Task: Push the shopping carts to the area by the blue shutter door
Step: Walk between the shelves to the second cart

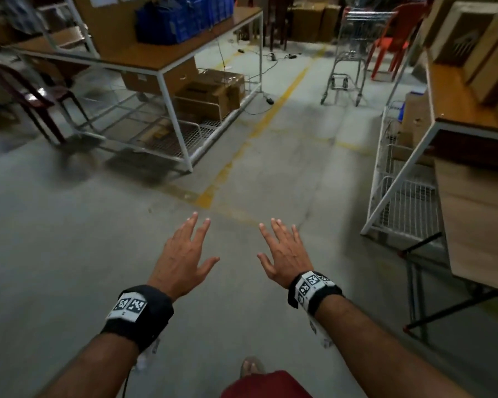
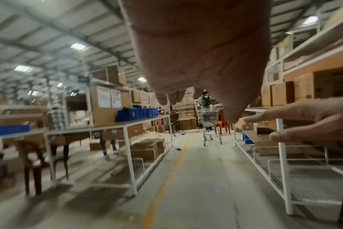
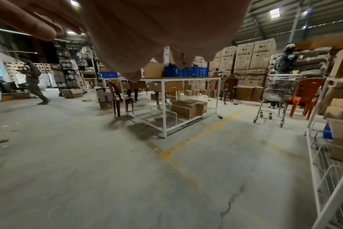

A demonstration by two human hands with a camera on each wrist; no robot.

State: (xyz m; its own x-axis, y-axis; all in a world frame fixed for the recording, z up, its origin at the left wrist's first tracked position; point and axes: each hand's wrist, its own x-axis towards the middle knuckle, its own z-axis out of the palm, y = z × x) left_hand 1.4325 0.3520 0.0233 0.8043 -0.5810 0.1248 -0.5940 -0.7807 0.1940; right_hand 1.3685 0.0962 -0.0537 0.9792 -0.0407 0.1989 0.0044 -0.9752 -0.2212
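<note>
Left hand (image 1: 181, 254) spread wide at seven o'clock, holding nothing; white-framed worktop (image 1: 167, 57) at ten. Right hand (image 1: 286, 254) equally splayed and empty at five. Shopping cart (image 1: 347, 57) stands untouched at one o'clock, well up the aisle beside an orange chair (image 1: 391, 38). Pushing hasn't begun, I'd judge; no blue shutter door visible.

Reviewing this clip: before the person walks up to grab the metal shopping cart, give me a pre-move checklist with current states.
1. Left hand free, fingers spread: ok.
2. Right hand free, fingers spread: ok.
3. Silver wire shopping cart in sight ahead, beside the orange plastic chair: ok.
4. Hands on the cart handle: not ok, the cart stands well apart.
5. Concrete aisle along the yellow floor line free of obstacles up to the cart: ok.
6. Blue shutter door located: cannot tell.
</note>
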